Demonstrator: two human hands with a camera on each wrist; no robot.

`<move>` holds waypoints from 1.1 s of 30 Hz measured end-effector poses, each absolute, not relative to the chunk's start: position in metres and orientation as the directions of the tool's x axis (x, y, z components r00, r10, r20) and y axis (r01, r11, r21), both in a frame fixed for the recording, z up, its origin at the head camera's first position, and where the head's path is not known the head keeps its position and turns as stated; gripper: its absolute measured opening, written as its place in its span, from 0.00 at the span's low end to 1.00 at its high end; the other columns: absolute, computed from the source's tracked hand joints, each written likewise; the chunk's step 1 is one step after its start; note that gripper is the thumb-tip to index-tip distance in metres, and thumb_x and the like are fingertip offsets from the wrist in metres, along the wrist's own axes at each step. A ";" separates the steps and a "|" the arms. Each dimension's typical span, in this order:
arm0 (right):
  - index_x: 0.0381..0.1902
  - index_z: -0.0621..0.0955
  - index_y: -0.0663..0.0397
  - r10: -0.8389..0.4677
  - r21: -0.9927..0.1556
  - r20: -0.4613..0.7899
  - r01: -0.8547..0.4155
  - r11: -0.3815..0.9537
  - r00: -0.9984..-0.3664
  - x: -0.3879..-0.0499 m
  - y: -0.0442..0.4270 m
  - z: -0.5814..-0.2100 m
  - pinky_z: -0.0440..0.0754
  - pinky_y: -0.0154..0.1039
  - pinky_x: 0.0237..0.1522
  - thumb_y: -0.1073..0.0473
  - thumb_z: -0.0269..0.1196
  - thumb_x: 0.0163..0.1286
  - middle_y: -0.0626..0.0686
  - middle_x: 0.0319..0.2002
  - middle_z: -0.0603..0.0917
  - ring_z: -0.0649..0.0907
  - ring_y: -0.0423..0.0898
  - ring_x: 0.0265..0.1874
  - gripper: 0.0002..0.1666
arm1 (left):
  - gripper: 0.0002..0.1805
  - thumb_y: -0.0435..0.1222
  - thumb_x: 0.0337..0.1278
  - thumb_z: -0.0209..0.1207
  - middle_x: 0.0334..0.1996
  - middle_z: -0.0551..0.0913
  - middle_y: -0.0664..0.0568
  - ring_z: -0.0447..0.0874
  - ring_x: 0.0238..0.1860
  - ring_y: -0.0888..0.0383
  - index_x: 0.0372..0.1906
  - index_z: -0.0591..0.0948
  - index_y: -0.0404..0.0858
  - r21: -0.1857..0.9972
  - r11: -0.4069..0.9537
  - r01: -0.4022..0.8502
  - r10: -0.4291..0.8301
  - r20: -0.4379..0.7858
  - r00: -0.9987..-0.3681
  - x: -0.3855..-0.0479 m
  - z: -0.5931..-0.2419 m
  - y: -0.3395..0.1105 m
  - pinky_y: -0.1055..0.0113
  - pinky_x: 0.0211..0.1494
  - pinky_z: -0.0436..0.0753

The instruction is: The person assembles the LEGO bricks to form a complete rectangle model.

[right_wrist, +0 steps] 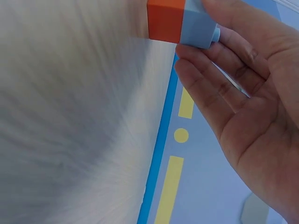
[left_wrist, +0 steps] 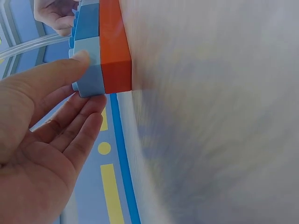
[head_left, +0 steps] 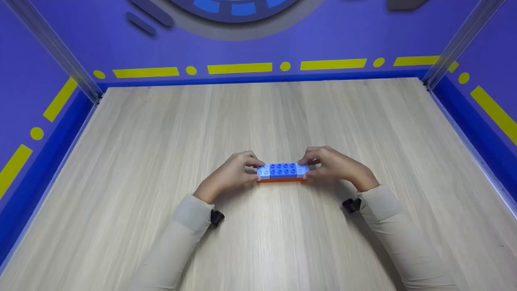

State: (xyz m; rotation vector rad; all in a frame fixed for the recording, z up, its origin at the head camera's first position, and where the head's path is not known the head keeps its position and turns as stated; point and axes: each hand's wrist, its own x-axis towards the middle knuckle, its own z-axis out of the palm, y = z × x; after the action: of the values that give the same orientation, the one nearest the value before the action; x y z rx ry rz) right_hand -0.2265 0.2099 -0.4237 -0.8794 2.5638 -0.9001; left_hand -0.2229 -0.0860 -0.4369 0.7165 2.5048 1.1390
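Observation:
An orange-red toy brick (head_left: 282, 180) lies on the table under a row of blue bricks. In that row a darker blue brick (head_left: 282, 171) sits between a light blue brick (head_left: 263, 171) on the left and another light blue brick (head_left: 302, 170) on the right. My left hand (head_left: 238, 169) pinches the left light blue brick between thumb and fingers; the left wrist view shows the thumb on its near side. My right hand (head_left: 333, 165) pinches the right light blue brick in the same manner. Parts of both end bricks are hidden by fingertips.
The bricks stand on a light wood table (head_left: 262, 121). Purple-blue panels with yellow marks (head_left: 239, 68) enclose its back and both sides. Metal posts (head_left: 60, 48) rise at the back corners. A small black device (head_left: 217, 218) is at the left wrist, another (head_left: 351, 205) at the right.

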 end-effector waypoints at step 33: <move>0.51 0.81 0.58 -0.629 -0.698 -0.041 -0.429 0.574 -0.776 -0.225 0.215 -0.434 0.80 0.47 0.55 0.62 0.69 0.58 0.54 0.48 0.83 0.81 0.51 0.50 0.21 | 0.18 0.30 0.53 0.64 0.50 0.81 0.46 0.79 0.53 0.50 0.51 0.80 0.34 0.774 0.540 0.331 0.555 -0.032 -0.831 -0.221 -0.441 -0.088 0.58 0.60 0.77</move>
State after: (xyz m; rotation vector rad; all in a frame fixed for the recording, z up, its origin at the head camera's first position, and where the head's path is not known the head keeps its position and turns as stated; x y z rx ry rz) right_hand -0.2250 0.2151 -0.4337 -0.8712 2.5234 -1.0067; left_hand -0.2213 -0.0876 -0.4409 0.7388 2.5062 1.1747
